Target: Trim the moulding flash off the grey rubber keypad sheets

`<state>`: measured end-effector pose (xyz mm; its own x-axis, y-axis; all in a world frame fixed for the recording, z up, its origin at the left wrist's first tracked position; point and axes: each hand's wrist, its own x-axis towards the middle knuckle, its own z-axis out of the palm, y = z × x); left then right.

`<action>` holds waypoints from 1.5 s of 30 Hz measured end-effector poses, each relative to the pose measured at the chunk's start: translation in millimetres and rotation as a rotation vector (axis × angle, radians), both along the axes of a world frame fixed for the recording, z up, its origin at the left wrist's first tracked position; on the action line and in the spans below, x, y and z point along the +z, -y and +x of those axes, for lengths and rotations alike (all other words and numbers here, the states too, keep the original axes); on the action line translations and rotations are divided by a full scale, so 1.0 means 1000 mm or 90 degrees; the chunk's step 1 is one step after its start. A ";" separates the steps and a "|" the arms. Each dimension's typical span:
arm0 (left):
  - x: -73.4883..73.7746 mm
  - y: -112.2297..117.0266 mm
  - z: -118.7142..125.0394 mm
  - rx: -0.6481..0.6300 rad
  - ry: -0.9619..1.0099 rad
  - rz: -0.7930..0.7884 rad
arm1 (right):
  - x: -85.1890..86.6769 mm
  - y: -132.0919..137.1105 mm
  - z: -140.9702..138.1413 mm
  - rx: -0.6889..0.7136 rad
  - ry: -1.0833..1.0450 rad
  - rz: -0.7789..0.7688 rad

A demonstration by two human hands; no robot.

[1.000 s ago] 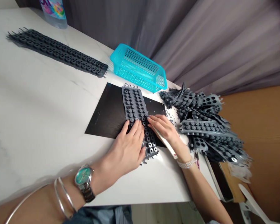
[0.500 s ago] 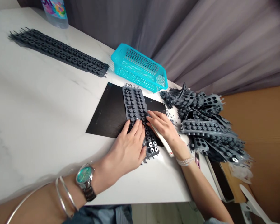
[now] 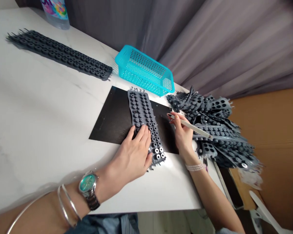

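A strip of grey rubber rings [image 3: 143,105], joined in rows by thin flash, lies across a black mat [image 3: 108,120]. My left hand [image 3: 135,146] rests flat on the strip's lower left part, fingers stretched out, holding it down. Pale rings show at the strip's near end. To the right of the strip, above the mat's right edge, my right hand [image 3: 183,131] is closed around a slim white tool [image 3: 197,130]. The tool's thin tip points left, apart from the strip; its exact kind is unclear.
A blue perforated basket [image 3: 144,76] stands behind the mat. Another dark strip [image 3: 63,55] lies at the far left, near a bottle [image 3: 56,14]. Heaped grey strips [image 3: 219,130] fill the right side, before a cardboard box [image 3: 275,130]. A grey curtain [image 3: 222,45] hangs behind.
My right hand has moved right, off the strip, and the white tool has swung so its wide end points right over the heap. My left hand stays on the strip.
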<state>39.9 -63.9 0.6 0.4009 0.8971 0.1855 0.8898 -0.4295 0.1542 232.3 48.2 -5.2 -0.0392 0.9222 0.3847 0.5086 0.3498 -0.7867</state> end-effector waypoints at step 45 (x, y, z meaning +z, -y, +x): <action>0.011 -0.008 0.009 0.073 -0.070 -0.004 | 0.017 0.026 -0.004 0.420 0.486 0.325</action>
